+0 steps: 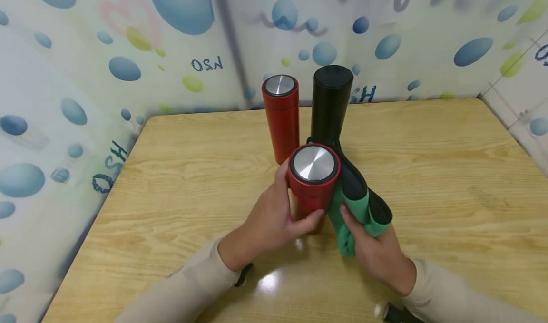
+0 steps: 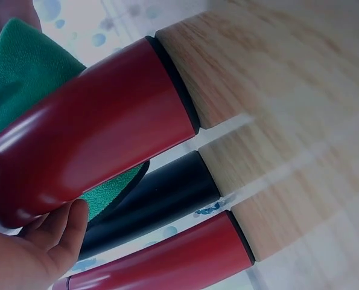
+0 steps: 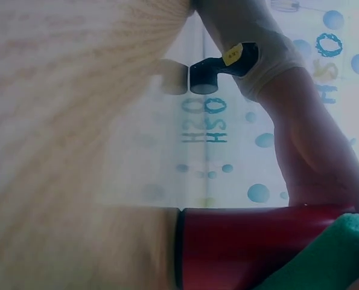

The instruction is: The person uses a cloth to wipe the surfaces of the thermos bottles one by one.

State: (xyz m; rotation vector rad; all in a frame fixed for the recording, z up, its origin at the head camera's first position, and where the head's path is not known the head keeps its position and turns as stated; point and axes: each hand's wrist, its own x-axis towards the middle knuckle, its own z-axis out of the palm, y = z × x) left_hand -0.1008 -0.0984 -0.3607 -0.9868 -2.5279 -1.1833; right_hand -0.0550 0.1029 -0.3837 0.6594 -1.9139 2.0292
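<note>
My left hand [image 1: 267,220] grips the near red thermos bottle [image 1: 314,192] round its upper part, the thumb across its front. The bottle stands upright, and its silver lid with a black ring faces up. In my right hand [image 1: 381,256] is a folded cloth [image 1: 347,228], green on one side and black on the other, held against the bottle's right side. The left wrist view shows the red bottle's glossy body [image 2: 107,115] with the green cloth [image 2: 34,66] behind it. In the right wrist view, the cloth [image 3: 336,254] overlaps the bottle [image 3: 245,241].
Behind the near bottle stand a second red thermos bottle [image 1: 282,128] with a silver lid and a taller black bottle [image 1: 329,109]. All are on a wooden table [image 1: 205,171] set against a wall covering [image 1: 239,42] with blue and green dots.
</note>
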